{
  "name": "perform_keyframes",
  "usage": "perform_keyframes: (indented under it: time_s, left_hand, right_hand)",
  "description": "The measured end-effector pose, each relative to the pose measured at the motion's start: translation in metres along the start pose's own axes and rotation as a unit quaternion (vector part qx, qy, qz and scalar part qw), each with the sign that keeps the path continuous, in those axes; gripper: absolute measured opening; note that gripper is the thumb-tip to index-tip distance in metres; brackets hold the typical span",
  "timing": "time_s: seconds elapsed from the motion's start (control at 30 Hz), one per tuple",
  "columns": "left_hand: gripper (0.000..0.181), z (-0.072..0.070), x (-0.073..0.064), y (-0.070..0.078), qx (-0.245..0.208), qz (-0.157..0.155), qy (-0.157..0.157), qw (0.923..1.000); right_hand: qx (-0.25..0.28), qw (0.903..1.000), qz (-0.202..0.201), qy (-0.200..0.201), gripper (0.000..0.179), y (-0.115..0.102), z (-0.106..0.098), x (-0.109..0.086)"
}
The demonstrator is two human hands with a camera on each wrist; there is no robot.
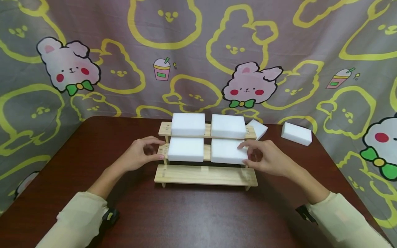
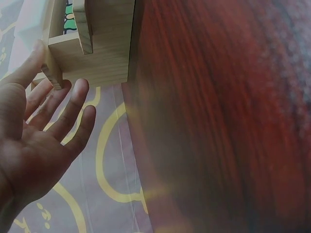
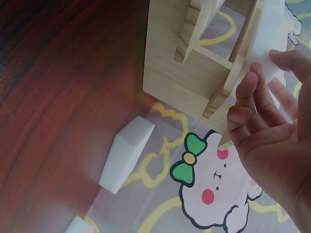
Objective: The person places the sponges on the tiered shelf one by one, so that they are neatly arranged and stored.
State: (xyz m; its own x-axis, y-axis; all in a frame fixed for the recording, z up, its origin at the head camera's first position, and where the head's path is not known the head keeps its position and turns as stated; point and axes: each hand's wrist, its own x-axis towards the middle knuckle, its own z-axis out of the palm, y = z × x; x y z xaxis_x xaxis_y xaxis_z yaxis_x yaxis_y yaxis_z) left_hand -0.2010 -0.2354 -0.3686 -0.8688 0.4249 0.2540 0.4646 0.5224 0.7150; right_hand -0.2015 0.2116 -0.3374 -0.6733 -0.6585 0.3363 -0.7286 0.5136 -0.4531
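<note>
A three-tier wooden display rack (image 1: pixel 204 175) stands on the table. Two white foam blocks, one left (image 1: pixel 188 124) and one right (image 1: pixel 227 125), lie on its top tier. The middle tier carries another pair, left (image 1: pixel 186 150) and right (image 1: pixel 227 151). My left hand (image 1: pixel 139 153) holds the left end of the middle tier between thumb and index finger; in the left wrist view its other fingers (image 2: pixel 80 92) extend loosely beside the rack. With thumb and index finger my right hand (image 1: pixel 265 158) pinches the right end of the middle tier's right block.
Behind the rack's right side a foam block (image 1: pixel 258 129) lies partly hidden on the dark wooden table (image 1: pixel 198 213). Farther right lies another block (image 1: pixel 296 133). A patterned curtain (image 1: pixel 192 62) hangs behind the table. The lowest tier sits in front.
</note>
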Motion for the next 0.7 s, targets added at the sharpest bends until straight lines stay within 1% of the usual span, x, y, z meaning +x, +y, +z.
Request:
perform_keyframes:
  time_s: [0.4, 0.7]
  left_hand:
    - [0.04, 0.0004, -0.0003, 0.0026, 0.0, -0.002, -0.001, 1.0]
    - [0.04, 0.0016, 0.0002, 0.0007, 0.003, -0.004, 0.0, 1.0]
  right_hand:
    - [-0.004, 0.9994, 0.034, -0.012, 0.036, -0.0005, -0.0008, 0.0033]
    - [0.002, 0.9991, 0.04, -0.014, 0.036, 0.0004, -0.0006, 0.0028]
